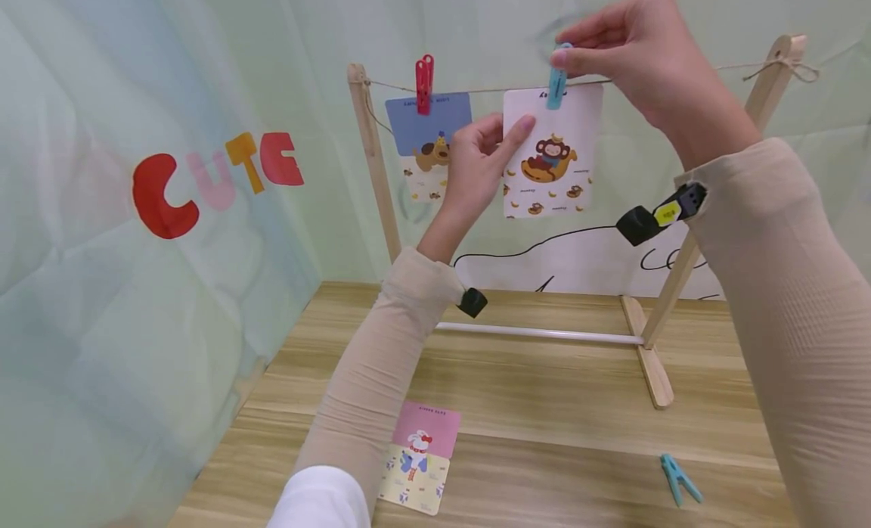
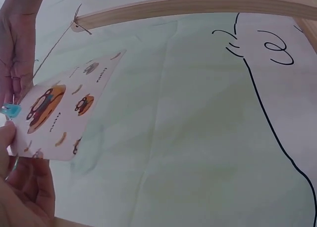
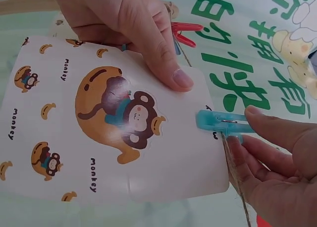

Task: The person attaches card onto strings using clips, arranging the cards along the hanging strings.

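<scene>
A white card with a monkey on a banana hangs at the twine line of a wooden stand. My left hand pinches its left edge, thumb on the printed front and fingers behind. With thumb and fingertips my right hand grips the handle end of a light blue clothespin, whose jaws sit over the card's top edge at the twine. In the right wrist view the clothespin overlaps the printed word on the card. To the left, a red clothespin holds a blue-and-white dog card on the same twine.
On the wooden table lie a pink-and-yellow rabbit card and another light blue clothespin. The stand's right post and foot rise near my right arm. Letters reading CUTE decorate the left backdrop.
</scene>
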Tool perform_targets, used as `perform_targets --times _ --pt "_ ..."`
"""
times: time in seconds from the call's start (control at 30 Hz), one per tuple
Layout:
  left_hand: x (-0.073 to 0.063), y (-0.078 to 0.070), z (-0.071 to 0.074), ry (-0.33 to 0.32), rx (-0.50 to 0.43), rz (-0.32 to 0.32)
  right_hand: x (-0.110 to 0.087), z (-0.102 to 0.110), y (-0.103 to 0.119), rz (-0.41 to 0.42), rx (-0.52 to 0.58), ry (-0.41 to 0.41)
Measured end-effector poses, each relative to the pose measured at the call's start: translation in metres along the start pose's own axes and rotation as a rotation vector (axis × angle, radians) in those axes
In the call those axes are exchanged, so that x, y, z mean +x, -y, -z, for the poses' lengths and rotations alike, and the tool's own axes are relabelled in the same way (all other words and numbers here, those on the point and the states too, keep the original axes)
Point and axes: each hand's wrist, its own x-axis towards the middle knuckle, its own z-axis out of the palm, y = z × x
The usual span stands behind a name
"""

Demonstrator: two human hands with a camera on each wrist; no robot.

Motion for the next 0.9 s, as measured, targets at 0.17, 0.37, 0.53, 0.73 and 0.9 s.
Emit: perform_targets --times 0.17,0.37,0.53,0.73,0.9 --pt "0.000 0.002 -0.001 -0.004 0.036 -0.012 0.001 -0.003 0.003 -0.044 -0.104 -0.017" --pt "0.001 0.005 -0.001 -0.013 0.067 -0.019 -0.001 -0.007 0.009 -0.043 -0.256 -0.038" --pt "-0.001 0.005 0.001 -0.005 0.090 -0.017 -0.003 -0.011 0.010 -0.021 -0.374 -0.049" --pt "-0.004 0.008 0.003 0.002 0.137 -0.018 -0.006 -0.012 0.007 0.008 -0.507 -0.048" --pt "-0.005 0.010 0.005 -0.018 0.168 0.001 -0.007 -0.013 0.003 0.027 -0.566 -0.047"
